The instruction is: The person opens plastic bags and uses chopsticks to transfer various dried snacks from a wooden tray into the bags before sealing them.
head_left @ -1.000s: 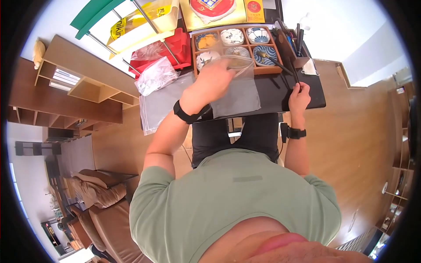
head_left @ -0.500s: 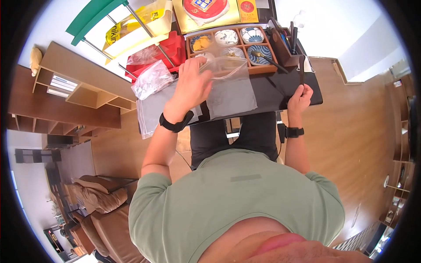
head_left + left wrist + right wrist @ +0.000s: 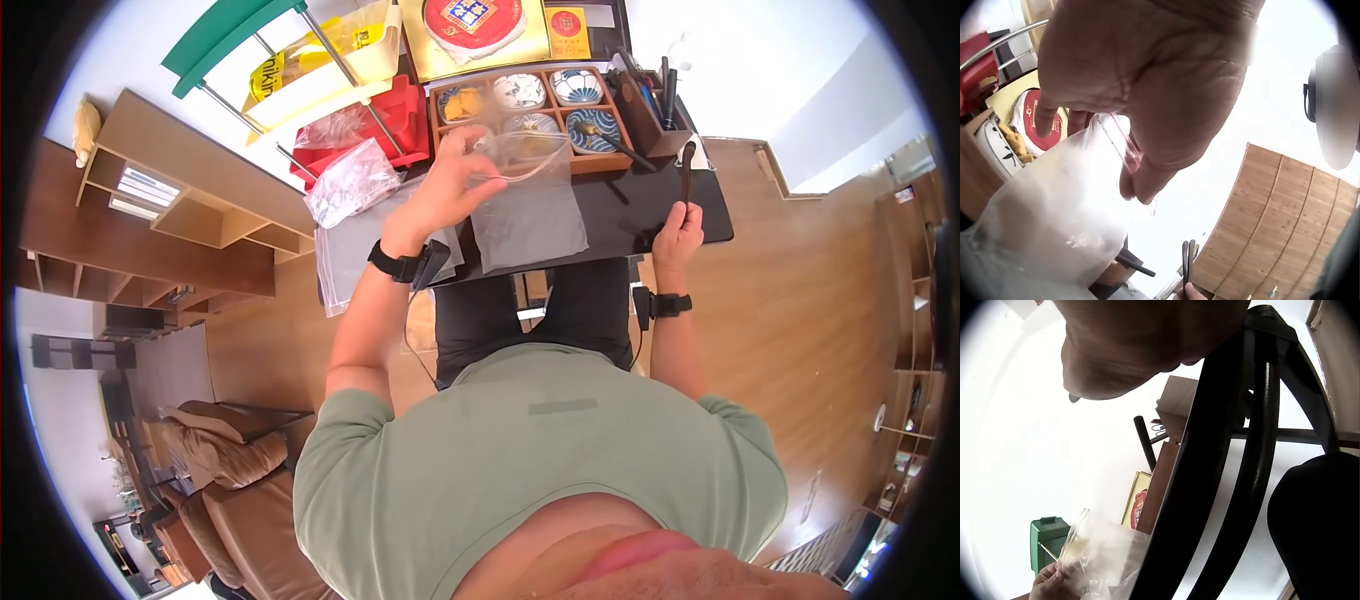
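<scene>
My left hand holds the open mouth of a clear zip bag at its left side. In the left wrist view, its thumb and a finger pinch the red-lined zip edge. The bag stands in front of the wooden compartment tray and overlaps its near row. Near the table's right corner, my right hand grips slim dark tongs, tips pointing up and away. Two slightly parted prongs show in the left wrist view. Patterned bowls fill the tray; one holds orange-yellow pieces, another a dark-handled spoon.
Flat clear bags lie at the table's left, beside a crumpled clear bag and a red bin. Behind the tray is a gold box with a round red-labelled package. A pen holder stands right of the tray.
My left hand has moved left from over the bag's mouth to its left side, and the mouth looks wider. The tongs have swung from leaning toward the tray to nearly straight away from me.
</scene>
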The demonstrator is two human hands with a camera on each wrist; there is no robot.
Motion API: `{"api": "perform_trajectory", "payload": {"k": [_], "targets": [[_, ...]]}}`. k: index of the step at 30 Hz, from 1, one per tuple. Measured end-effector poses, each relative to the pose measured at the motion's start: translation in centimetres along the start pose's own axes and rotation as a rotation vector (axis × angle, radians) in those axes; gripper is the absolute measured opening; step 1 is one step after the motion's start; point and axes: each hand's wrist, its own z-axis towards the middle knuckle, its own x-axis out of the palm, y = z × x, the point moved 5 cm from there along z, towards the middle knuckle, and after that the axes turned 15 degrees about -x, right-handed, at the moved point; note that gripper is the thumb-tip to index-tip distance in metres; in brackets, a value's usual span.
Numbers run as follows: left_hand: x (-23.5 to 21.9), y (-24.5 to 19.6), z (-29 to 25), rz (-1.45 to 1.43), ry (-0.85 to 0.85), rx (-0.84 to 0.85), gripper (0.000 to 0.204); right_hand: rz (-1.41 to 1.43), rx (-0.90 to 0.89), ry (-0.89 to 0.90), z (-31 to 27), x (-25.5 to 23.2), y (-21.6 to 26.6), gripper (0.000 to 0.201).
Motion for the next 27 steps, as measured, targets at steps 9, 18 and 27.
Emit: {"api": "perform_trajectory", "payload": {"k": [9,18,27], "targets": [[0.1,-0.1,0.1,0.017,0.033,-0.067,0.017,0.309,-0.187,0.342,-0.7,3.4,6.2,0.017],[-1.2,0.6,-0.7,0.052,0.075,-0.161,0.024,0.353,-0.380,0.734,-2.9,6.7,10.3,0.017],[-2.2,1.1,0.3,0.027,0.068,-0.221,0.017,0.376,-0.457,0.944,-4.6,8.7,10.2,0.019]]}}
